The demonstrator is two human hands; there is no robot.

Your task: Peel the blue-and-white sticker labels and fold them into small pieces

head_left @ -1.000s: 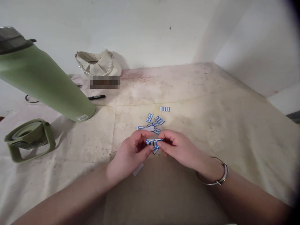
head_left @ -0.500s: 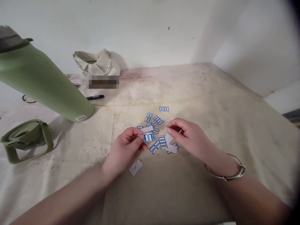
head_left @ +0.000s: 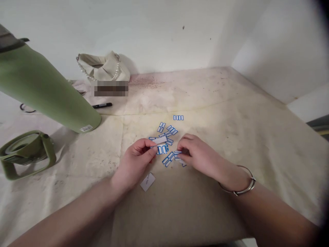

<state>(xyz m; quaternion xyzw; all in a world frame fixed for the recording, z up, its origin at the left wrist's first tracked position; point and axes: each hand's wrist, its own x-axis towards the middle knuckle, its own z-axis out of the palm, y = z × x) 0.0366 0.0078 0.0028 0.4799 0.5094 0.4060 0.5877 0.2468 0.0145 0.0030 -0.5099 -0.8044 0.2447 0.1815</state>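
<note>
My left hand (head_left: 140,154) pinches a small stack of blue-bordered sticker labels (head_left: 161,149) between thumb and fingers. Just beyond the stack shows a plain white slip (head_left: 159,140). Over the right part of a loose label pile (head_left: 168,159) is my right hand (head_left: 194,152), its fingers curved and its thumb slightly apart from them. Their tips reach the labels there; any firm hold cannot be made out. This hand hides some of the pile. More blue-bordered labels (head_left: 172,129) lie scattered behind, with a separate label strip (head_left: 178,117) farthest back. A white paper piece with print (head_left: 147,181) rests near my left wrist.
At left stand a tall green bottle (head_left: 51,82) and a green handled lid (head_left: 27,151). Behind them are a black marker (head_left: 102,105), a cream handbag (head_left: 105,68) with a pearl strap and a pixelated dark item (head_left: 111,88). Walls (head_left: 159,34) border the cloth-covered table (head_left: 218,103).
My right hand has moved left and closer to the pile, covering the white slips visible before. My left hand still holds the label stack. The whole view has shifted slightly.
</note>
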